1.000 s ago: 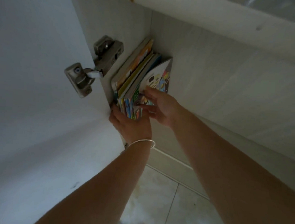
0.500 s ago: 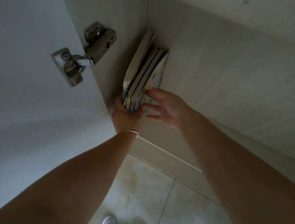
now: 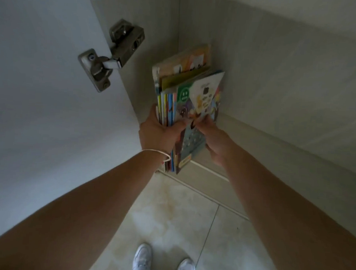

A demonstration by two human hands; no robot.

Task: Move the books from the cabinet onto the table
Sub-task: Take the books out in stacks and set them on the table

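Note:
A stack of several thin, colourful picture books (image 3: 187, 90) stands on edge in the left corner of the pale cabinet (image 3: 278, 67). My left hand (image 3: 160, 132), a thin bracelet on its wrist, grips the stack from the left side. My right hand (image 3: 213, 138) presses against the stack's right side, fingers on the outermost cover. The lower end of the stack pokes out past the cabinet's front edge, over the floor. The table is not in view.
The white cabinet door (image 3: 43, 78) stands open on the left, its metal hinge (image 3: 111, 54) above my left hand. Beige floor tiles (image 3: 169, 216) lie below. My white shoes (image 3: 161, 262) show at the bottom edge.
Both hands have closed on the stack and drawn it toward me; its lower end now sticks out beyond the cabinet edge. The camera has tilted down, revealing the shoes.

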